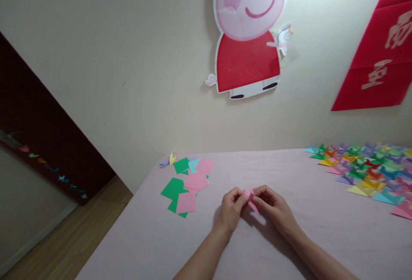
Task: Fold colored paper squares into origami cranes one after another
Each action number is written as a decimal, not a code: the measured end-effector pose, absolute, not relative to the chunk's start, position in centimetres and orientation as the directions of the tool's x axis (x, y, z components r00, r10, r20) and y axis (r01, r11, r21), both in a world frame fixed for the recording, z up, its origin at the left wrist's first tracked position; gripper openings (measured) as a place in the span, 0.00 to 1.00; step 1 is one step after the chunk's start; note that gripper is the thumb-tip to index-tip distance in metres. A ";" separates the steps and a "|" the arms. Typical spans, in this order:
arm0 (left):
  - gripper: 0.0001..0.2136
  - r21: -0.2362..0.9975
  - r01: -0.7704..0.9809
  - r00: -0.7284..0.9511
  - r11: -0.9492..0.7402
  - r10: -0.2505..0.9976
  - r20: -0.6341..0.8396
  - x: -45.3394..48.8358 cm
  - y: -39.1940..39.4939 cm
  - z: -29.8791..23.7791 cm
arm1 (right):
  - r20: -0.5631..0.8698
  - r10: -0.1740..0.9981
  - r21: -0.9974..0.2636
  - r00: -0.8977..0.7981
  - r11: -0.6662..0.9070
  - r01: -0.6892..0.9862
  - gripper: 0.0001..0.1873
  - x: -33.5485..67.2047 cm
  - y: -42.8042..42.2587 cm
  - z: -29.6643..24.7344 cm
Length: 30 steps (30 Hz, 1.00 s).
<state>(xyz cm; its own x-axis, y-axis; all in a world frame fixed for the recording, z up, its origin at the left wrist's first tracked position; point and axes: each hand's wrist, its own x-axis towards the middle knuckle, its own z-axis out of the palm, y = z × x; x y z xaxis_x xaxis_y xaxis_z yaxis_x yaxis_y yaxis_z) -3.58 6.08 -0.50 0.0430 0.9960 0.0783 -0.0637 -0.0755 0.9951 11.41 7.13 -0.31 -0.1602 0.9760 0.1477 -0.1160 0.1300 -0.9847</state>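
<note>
Between my two hands, just above the pale pink cloth, is a small pink folded paper with narrow points sticking up and down, like a paper crane. My left hand pinches its left side between thumb and fingers. On the other side, the thumb and fingers of my right hand close on it too. The fingertips hide part of the folds. Left of my hands lie loose square paper sheets, among them a pink sheet and a green sheet, overlapping one another.
Rows of coloured paper cranes cover the right side of the cloth-covered surface. At the far left corner stands a yellow folded paper beside a purple one. Behind is a wall with a cartoon pig cutout and a red banner.
</note>
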 end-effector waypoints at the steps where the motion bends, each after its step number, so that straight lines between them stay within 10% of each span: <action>1: 0.17 0.995 -0.055 0.051 -0.081 0.995 0.084 -3.6 6.0 -0.5 | 0.132 0.980 -0.986 -0.150 0.113 -0.125 0.20 11.4 7.2 -0.3; 30: 0.12 0.982 -0.020 -0.090 -0.189 0.978 0.186 -2.8 6.2 -1.8 | 0.181 0.981 -0.984 -0.074 0.180 -0.016 0.20 11.5 7.5 -1.6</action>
